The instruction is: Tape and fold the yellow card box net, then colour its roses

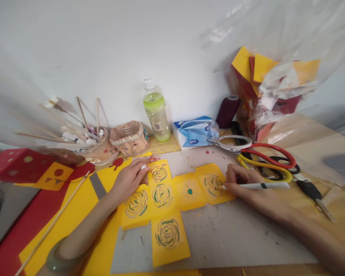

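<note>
A yellow cross-shaped paper cutout [176,193] lies flat, its squares drawn with green and grey rings of dashes. One square has a green dot with rays around it. My right hand [245,180] is closed around a white marker pen [264,185] with a dark green band, its tip at the rightmost square's ring drawing. My left hand [129,180] rests at the cutout's upper left edge with curled fingers. A small white bit shows between thumb and finger; I cannot tell what it is.
Grey board [218,237] lies under the cutout. Scissors [235,143] and a key [313,191] lie right. Behind stand a green-labelled bottle [156,111], tissue pack [194,132], thread spool [228,111] and baskets [129,138]. Left are a red box [21,165], a thin stick [54,222] and yellow sheets [103,237].
</note>
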### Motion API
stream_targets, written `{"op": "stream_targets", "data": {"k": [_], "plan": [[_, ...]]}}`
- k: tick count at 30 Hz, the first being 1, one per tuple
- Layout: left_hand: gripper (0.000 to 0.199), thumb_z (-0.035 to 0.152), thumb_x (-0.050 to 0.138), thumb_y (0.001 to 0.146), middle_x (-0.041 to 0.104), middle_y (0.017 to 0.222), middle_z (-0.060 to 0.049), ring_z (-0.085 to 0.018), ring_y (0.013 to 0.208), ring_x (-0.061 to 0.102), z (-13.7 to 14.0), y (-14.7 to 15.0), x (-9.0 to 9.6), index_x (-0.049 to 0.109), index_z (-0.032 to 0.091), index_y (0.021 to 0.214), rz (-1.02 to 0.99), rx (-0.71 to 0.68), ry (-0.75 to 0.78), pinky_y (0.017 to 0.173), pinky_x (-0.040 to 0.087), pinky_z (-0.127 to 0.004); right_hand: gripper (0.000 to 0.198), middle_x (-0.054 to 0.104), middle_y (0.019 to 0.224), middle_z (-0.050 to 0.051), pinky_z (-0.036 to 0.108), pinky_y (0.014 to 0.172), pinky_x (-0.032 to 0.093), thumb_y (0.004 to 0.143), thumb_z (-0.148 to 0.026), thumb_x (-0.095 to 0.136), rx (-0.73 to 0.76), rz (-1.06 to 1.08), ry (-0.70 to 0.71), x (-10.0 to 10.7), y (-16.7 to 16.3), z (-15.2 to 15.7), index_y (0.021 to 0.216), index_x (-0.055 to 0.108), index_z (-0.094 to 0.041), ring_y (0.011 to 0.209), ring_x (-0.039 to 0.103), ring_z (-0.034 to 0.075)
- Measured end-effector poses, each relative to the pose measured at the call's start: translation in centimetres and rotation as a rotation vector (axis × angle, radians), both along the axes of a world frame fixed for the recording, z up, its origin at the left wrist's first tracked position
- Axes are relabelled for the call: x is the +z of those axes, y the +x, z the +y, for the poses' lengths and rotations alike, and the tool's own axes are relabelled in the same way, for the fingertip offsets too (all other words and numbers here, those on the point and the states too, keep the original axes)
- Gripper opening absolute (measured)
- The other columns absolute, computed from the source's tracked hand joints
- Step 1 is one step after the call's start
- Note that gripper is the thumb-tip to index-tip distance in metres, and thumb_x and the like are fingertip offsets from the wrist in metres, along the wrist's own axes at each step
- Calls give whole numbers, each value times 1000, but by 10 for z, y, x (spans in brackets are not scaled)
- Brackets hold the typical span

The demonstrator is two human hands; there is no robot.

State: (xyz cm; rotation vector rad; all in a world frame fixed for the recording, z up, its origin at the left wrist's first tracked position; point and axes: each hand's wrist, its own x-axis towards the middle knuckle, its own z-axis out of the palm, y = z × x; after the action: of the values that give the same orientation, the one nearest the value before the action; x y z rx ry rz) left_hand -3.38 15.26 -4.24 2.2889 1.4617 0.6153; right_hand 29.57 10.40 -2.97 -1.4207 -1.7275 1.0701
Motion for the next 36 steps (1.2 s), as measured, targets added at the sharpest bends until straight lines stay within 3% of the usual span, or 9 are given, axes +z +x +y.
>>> {"op": "stream_targets", "data": {"k": [10,24,36], "plan": [[30,35,34,92,58,92,-3,-16,90,54,-1,0,1,56,19,81,-6,-17,4,81,41,-29,29,35,57,-5,24,47,25,76,-26,54,27,12,-24,2,0,-1,58,32,-21,54,33,10],[29,35,32,92,57,101,-5,-19,101,51,-1,1,3,56,19,84,-14,-33,-15,89,39,-32,29,36,58,-5,25,48,25,77,-28,54,31,-11,-23,0,2,-2,59,32,-21,55,33,11],[29,36,33,92,56,94,-4,-18,93,53,-1,1,4,54,19,82,-12,-19,-26,83,39,-30,28,34,57,-5,25,47,24,76,-25,53,28,-18,-30,3,2,-3,59,31,-21,54,33,11]]}}
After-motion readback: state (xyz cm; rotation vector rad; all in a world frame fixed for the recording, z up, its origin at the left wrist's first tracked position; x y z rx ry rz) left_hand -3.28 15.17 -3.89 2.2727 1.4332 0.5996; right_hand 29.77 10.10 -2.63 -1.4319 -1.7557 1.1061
